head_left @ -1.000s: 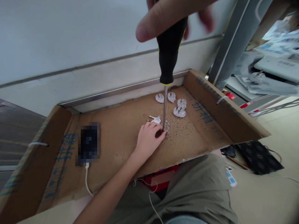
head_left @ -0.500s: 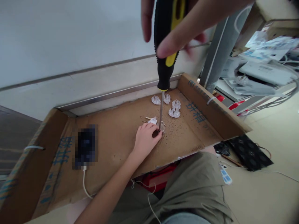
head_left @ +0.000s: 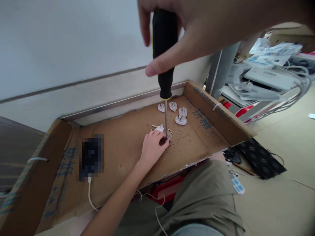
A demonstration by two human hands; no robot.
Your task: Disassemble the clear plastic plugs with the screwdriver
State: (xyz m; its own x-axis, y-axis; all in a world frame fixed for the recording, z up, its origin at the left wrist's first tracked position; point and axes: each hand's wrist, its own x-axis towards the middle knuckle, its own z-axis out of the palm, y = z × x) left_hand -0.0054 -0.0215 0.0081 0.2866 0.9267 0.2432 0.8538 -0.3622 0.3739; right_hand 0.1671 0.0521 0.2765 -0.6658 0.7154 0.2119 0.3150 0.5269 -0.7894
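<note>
My right hand (head_left: 182,36) grips the black handle of a screwdriver (head_left: 165,49) from above, thumb along its front side. The screwdriver stands nearly upright, and its metal shaft reaches down to a small clear plastic plug part (head_left: 169,135) on the cardboard. My left hand (head_left: 154,146) rests there, its fingers closed around that part beside the screwdriver's tip. The fingers partly cover the part, and the tip's exact contact is hidden. Right behind those fingers lies a white plug piece (head_left: 159,128), with small metal pieces near it.
Several clear plugs with metal pins (head_left: 181,120) sit farther back in the cardboard tray (head_left: 118,131). Tiny dark bits are scattered around. A blurred-out dark device (head_left: 91,157) with a white cable lies at left. Bags and cables (head_left: 270,78) fill a shelf at right.
The screwdriver's handle has turned, so its yellow stripe has swung almost out of sight. My right hand has turned with it. My left hand keeps its place on the plug part; the view has shifted slightly.
</note>
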